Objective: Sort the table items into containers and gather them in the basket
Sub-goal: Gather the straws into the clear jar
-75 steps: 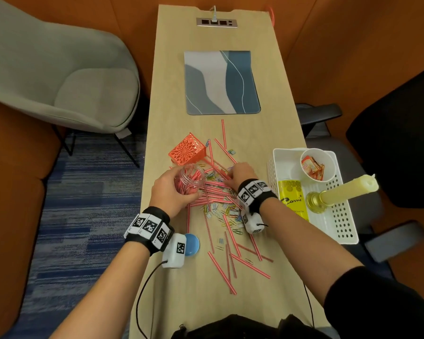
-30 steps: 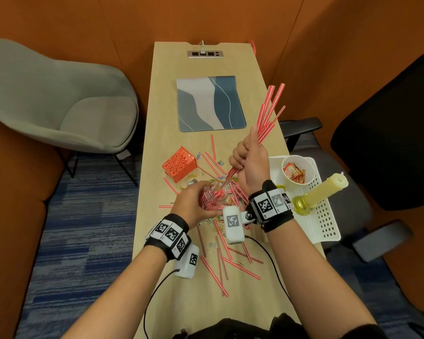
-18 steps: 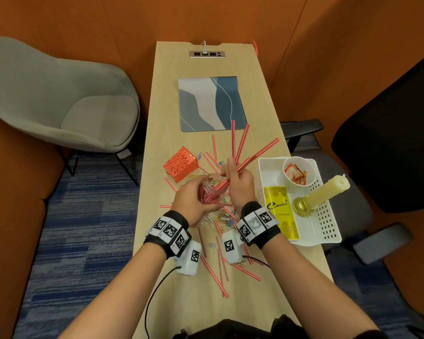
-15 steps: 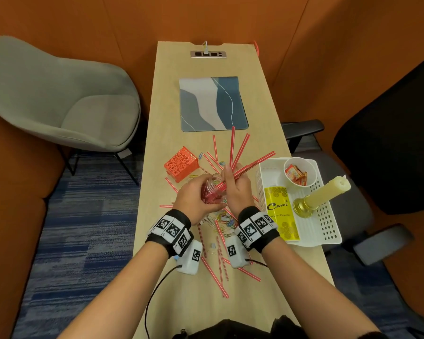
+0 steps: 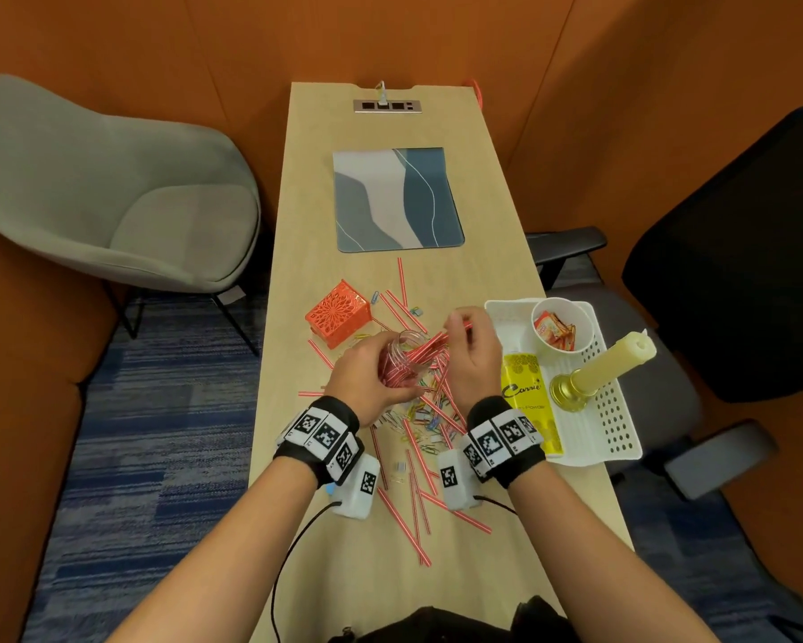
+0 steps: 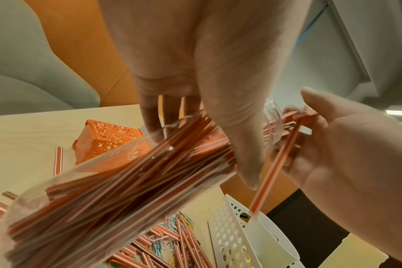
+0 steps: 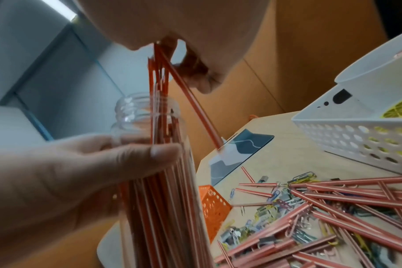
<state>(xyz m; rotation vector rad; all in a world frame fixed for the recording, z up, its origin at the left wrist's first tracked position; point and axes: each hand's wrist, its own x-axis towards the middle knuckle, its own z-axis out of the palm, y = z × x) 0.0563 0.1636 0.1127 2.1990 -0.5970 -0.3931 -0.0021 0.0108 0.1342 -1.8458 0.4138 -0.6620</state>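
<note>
My left hand [image 5: 376, 368] grips a clear plastic jar [image 5: 401, 357] tilted over the table's middle, packed with red-and-white striped straws [image 6: 126, 181]. My right hand [image 5: 464, 331] pinches the top ends of several straws at the jar's mouth [image 7: 147, 105]. One held straw [image 7: 195, 110] slants outside the rim. More loose straws [image 5: 415, 494] and coloured paper clips [image 5: 420, 422] lie scattered under and in front of my hands. The white perforated basket [image 5: 615, 429] stands at the right edge.
The basket holds a white cup of packets [image 5: 558, 326], a yellow packet [image 5: 527, 396] and a candle in a gold holder [image 5: 610, 366]. An orange lattice box [image 5: 339, 313] lies left of the jar. A blue-grey mat [image 5: 397, 199] lies farther back. Chairs flank the table.
My right hand lifted a bundle of straws high, then brought it down into the jar. The straws have slid in and the hand now sits at the jar's mouth.
</note>
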